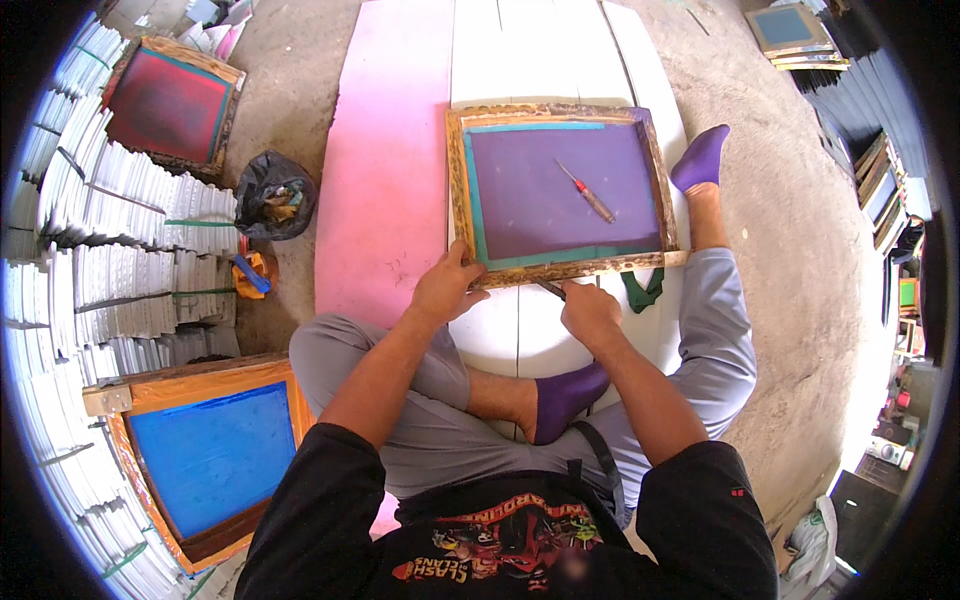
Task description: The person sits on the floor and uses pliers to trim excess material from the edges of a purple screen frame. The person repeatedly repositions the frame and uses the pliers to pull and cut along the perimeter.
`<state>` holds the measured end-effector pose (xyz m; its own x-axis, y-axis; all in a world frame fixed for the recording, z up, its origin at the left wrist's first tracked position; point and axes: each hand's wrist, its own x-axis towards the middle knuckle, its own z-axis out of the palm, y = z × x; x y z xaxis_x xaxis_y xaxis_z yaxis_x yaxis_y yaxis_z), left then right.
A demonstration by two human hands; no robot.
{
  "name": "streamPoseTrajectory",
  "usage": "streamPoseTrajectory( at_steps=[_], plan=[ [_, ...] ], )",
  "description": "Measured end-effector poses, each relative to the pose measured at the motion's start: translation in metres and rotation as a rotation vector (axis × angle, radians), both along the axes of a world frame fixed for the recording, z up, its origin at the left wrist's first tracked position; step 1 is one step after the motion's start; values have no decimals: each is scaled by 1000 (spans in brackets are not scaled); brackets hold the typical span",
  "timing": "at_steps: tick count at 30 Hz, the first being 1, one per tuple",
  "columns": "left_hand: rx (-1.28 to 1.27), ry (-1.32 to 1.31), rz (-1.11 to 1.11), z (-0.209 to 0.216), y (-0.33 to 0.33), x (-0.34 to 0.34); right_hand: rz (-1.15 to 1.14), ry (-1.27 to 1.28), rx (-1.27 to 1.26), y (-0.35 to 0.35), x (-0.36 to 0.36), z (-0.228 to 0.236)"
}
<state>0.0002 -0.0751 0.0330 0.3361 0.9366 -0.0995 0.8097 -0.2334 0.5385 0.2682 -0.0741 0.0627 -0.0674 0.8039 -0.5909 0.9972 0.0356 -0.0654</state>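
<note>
A wooden screen-printing frame (458,180) with purple mesh (530,215) lies on the boards before my crossed legs. Teal strips line the mesh along its edges. My left hand (445,285) is closed on the frame's near left corner, thumb below and fingers over the wood. At the near bar my right hand (590,310) grips a slim dark tool (549,288), whose end meets the wood's lower edge; the fist hides the rest of it. On the mesh rests a screwdriver-like tool (587,192) with a brown handle and a thin shaft.
White boards (540,50) and a pink board (385,160) lie under me. A green cloth strip (643,290) is near my right hand. Leftward are a black bin bag (275,195), a blue screen frame (215,455), a red one (170,105) and stacked white sheets (120,250).
</note>
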Motion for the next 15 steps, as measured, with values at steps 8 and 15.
streamPoseTrajectory(
  at_steps=[8, 15],
  plan=[
    [17, -25, -1, -11, 0, -1, 37, 55, 2, 3, 11, -15],
    [3, -88, -17, -9, 2, -6, -47, 179, -6, 0, 17, -26]
  ],
)
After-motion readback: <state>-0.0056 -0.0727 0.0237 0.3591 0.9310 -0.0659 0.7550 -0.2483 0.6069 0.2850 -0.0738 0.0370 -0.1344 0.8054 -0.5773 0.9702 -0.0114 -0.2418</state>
